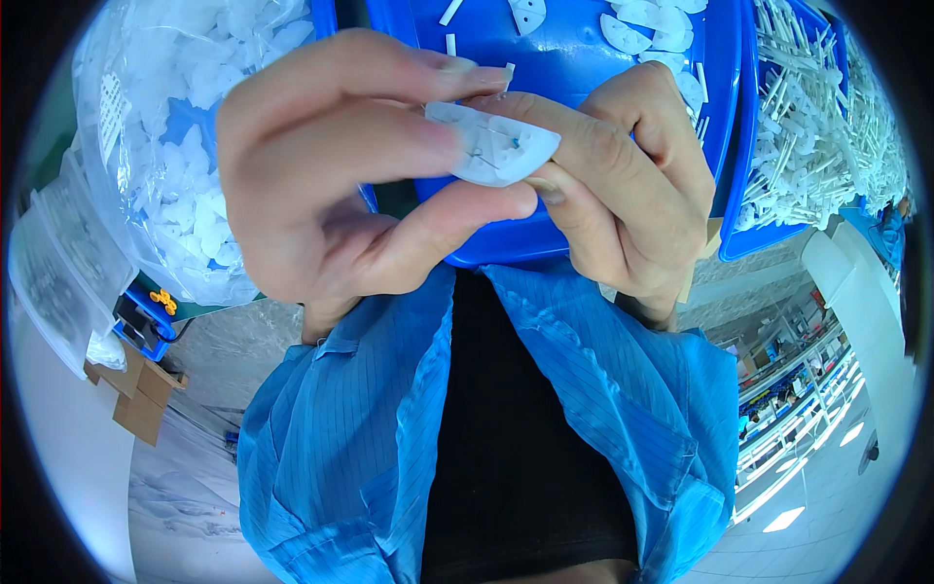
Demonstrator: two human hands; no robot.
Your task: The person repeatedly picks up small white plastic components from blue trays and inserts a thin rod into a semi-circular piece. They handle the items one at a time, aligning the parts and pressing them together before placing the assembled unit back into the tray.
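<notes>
Between my two hands is a white half-round plastic piece (506, 156) with small holes and thin lines on its face. My left hand (331, 165) pinches its left end, fingers above and thumb below. My right hand (632, 185) grips its right side, with the thumb under the lower edge and the index finger along the top. A short white stub (510, 71) shows above the left fingertips; I cannot tell whether it joins the piece. Both hands are raised over the near part of a blue tray (564, 68).
Loose white half-round pieces (625, 34) and short white sticks (450, 12) lie in the tray. At left is a clear plastic bag (195, 185) of white pieces. Another blue tray (741, 185) at right is heaped with white sticks (788, 127). Clear plastic bins (73, 243) stand far left.
</notes>
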